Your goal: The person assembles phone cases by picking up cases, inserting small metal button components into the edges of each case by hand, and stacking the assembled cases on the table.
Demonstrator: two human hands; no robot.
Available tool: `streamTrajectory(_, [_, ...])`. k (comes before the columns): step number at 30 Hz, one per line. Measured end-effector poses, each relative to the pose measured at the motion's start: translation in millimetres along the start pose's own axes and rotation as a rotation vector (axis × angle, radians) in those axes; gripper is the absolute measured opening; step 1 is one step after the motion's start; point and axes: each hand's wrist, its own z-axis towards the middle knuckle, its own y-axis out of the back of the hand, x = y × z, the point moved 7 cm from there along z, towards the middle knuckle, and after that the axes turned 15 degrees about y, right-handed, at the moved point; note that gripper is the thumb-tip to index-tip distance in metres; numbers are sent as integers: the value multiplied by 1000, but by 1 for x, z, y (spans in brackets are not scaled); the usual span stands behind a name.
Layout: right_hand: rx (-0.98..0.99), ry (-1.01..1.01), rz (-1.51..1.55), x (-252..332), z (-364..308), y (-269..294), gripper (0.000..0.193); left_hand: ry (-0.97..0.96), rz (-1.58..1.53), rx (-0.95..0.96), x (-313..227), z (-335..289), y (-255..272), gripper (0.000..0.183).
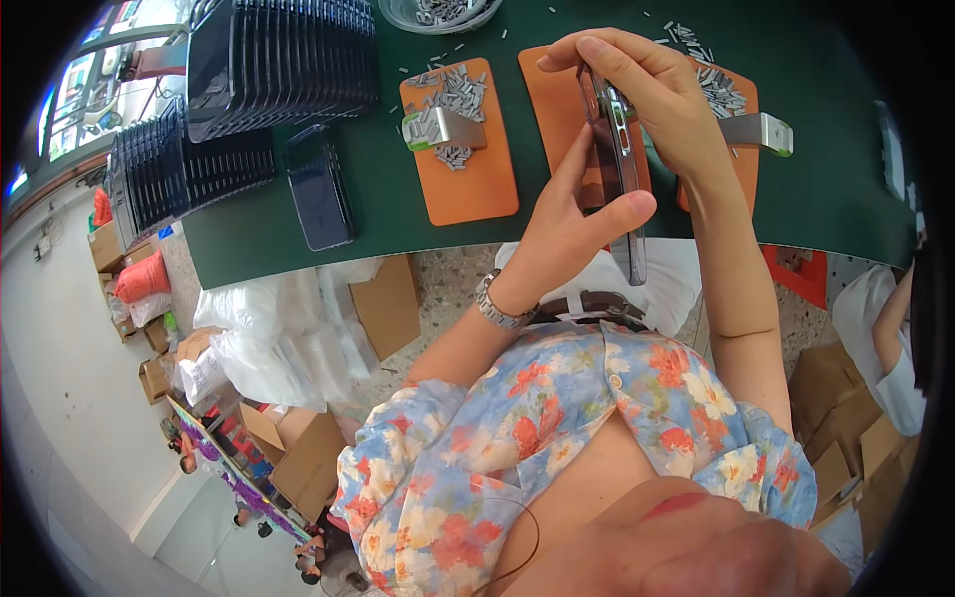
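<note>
Green tabletop (383, 204) — orange board (546, 99) under case (625, 154)

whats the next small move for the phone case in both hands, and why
Probably draw the phone case forward over the nearest orange pad: the left hand and right hand both hold it, and its near end appears beyond the edge of the green table.

Pale wall (70, 398) at left, bright window (90, 95) above, speckled floor (453, 284) below a green table (841, 204)
</note>
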Motion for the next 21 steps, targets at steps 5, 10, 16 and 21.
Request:
streamTrajectory(5, [-26, -42, 51, 8, -4, -10, 33, 42, -17, -21, 10, -8, 5, 89])
streamTrajectory(10, [-574, 52, 338, 51, -3, -8, 12, -98, -36, -41, -6, -34, 22, 87])
streamTrajectory(16, [-117, 630, -155, 132, -14, -83, 23, -673, -96, 60, -22, -108, 56, 127])
streamTrajectory(21, [-122, 124, -123, 54, 10, -134, 21, -593, -113, -131, 0, -132, 116, 128])
